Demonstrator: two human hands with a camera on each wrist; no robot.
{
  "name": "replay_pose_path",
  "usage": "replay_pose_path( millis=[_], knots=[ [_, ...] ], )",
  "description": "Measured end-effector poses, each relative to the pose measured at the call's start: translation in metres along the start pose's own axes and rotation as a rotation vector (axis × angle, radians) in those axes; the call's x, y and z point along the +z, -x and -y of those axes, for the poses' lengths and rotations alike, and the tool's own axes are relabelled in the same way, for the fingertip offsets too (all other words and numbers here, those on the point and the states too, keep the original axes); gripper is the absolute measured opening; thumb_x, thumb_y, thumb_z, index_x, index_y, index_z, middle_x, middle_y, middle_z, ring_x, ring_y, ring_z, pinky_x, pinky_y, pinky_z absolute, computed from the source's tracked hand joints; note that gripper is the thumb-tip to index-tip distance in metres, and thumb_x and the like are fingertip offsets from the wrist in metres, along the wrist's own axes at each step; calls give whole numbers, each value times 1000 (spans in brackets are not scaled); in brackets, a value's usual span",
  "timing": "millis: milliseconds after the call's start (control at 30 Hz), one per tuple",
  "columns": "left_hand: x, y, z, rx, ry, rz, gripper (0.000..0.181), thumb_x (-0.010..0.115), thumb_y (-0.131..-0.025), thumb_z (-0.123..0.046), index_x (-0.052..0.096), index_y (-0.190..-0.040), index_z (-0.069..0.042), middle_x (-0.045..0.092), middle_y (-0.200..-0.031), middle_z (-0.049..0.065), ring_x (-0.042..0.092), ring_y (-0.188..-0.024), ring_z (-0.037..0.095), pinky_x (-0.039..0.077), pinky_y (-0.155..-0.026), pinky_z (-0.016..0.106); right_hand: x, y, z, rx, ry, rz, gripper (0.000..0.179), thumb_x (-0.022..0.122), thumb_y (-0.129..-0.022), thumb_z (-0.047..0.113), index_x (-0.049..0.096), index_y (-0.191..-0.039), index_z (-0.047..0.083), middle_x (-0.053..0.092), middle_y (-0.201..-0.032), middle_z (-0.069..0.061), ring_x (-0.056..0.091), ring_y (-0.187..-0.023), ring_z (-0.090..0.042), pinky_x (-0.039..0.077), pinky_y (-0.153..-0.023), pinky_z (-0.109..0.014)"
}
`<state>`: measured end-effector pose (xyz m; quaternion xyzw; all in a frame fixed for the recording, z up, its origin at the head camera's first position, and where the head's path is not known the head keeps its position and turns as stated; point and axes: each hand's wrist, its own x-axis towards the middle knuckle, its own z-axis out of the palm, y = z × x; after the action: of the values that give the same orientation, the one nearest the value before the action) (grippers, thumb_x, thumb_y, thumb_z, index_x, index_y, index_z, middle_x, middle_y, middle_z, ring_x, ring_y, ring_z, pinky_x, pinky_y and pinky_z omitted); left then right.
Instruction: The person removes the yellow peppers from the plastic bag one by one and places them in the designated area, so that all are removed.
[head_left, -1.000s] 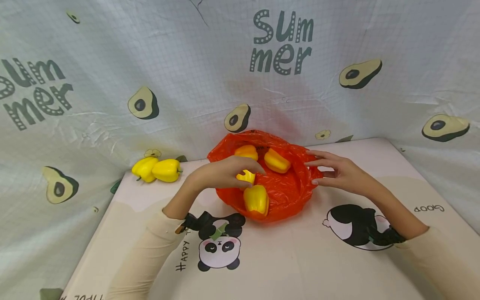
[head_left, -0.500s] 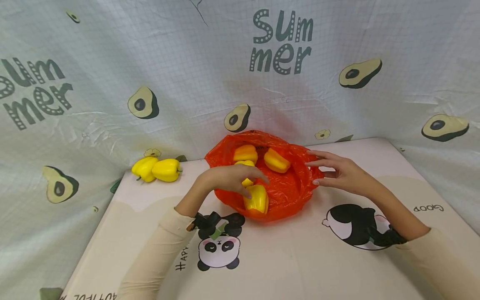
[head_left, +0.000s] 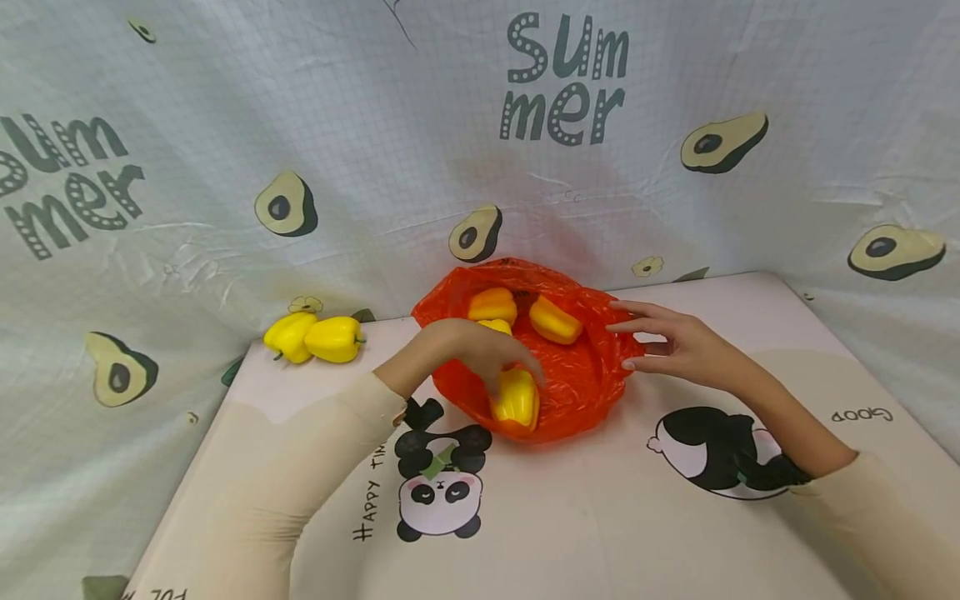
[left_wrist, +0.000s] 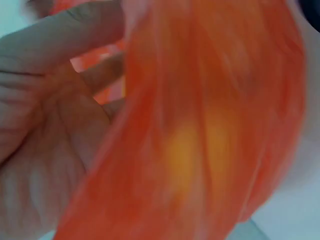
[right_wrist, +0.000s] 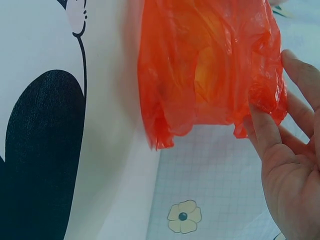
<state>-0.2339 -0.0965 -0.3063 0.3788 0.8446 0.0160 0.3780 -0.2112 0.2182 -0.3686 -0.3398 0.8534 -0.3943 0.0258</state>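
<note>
A red plastic bag [head_left: 573, 379] stands with its mouth spread wide, several yellow bell peppers inside. My left hand [head_left: 480, 346] reaches down into it, thumb and fingers on either side of the front bell pepper [head_left: 517, 402]; no firm hold shows. In the left wrist view, the bag's wall hides the fingertips of the left hand [left_wrist: 55, 105]. At the bag's right side, my right hand [head_left: 686, 346] touches the rim with spread fingers. The right wrist view shows the fingers of the right hand [right_wrist: 295, 155] against the crumpled plastic.
Two more yellow bell peppers [head_left: 315, 337] lie side by side at the table's back left corner. The pale table [head_left: 570, 517] carries printed pandas. A patterned sheet [head_left: 375, 133] hangs right behind the bag and along the left side.
My left hand has moved forward and down within the bag, from above the left peppers to the front pepper. My right hand stays at the bag's rim.
</note>
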Motion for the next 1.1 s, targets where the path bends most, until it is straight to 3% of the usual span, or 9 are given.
replay_pose_path(
  millis=[233, 433, 633, 833, 1100],
  knots=[
    [-17, -21, -10, -42, -100, 216, 63, 81, -87, -14, 60, -139, -44, 50, -141, -6, 42, -129, 18, 53, -97, 30, -3, 1, 1, 2, 2, 6, 49, 81, -87, 14, 66, -134, 5, 42, -156, -18, 48, -135, -43, 57, -90, -39],
    [-28, -38, -19, -130, -84, 345, 63, 80, -87, -12, 60, -137, -44, 46, -143, -4, 41, -129, 19, 53, -100, 35, 0, -2, -2, -33, -1, 2, 50, 81, -87, 11, 66, -133, 5, 43, -155, -18, 47, -136, -43, 57, -89, -37],
    [-29, -40, -20, -225, -46, 368, 60, 81, -85, -8, 64, -130, -44, 45, -140, -5, 43, -127, 19, 53, -100, 36, 1, -4, -3, -40, -7, 4, 49, 81, -87, 12, 66, -133, 6, 44, -155, -16, 47, -136, -42, 57, -89, -34],
    [-27, -39, -18, -191, -21, 369, 52, 81, -85, -6, 66, -122, -39, 46, -137, -4, 45, -124, 20, 52, -102, 36, 1, -3, -3, -27, -12, 5, 48, 81, -87, 11, 66, -133, 5, 44, -155, -17, 47, -136, -42, 57, -89, -32],
    [-20, -40, -16, -149, -109, 349, 73, 85, -83, -18, 52, -144, -39, 45, -141, -4, 44, -125, 19, 53, -100, 33, 5, -4, -5, -52, -6, 4, 48, 81, -87, 11, 67, -132, 6, 44, -155, -16, 46, -137, -42, 58, -89, -36]
  ],
)
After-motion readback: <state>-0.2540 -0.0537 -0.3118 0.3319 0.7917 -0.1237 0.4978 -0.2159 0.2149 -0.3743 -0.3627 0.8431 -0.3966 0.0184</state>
